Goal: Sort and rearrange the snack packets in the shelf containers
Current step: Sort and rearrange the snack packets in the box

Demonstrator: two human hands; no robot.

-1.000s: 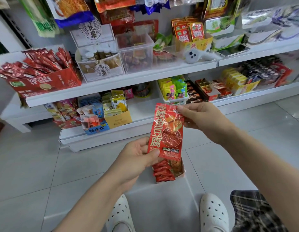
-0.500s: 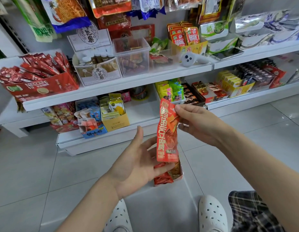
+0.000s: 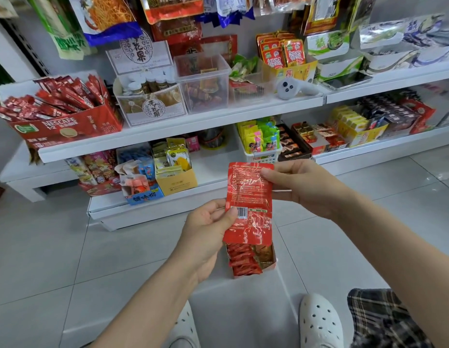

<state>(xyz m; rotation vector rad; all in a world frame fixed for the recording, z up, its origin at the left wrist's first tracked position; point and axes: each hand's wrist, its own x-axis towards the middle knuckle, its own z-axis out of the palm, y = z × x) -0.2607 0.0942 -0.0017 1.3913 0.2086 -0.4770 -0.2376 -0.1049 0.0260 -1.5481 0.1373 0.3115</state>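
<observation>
- Here, a red snack packet is held upright between both hands, its back side with barcode and small print turned to the camera.
- The right hand pinches the packet's upper right edge, thumb on the near face and the other fingers curled behind it.
- The left hand pinches the lower left edge, its thumb lying beside the barcode, fingers wrapped behind.
- Directly below the hands, on the tiled floor, sits a small white box with more red packets stacked in it; the held packet hides the box's far end.
- Beyond the hands stand white shelves crowded with goods: a clear plastic bin up past the left hand, a red Nescafe carton far off to the left.
- Nearer than the hands, a white clog shows under the right forearm, next to plaid fabric.
</observation>
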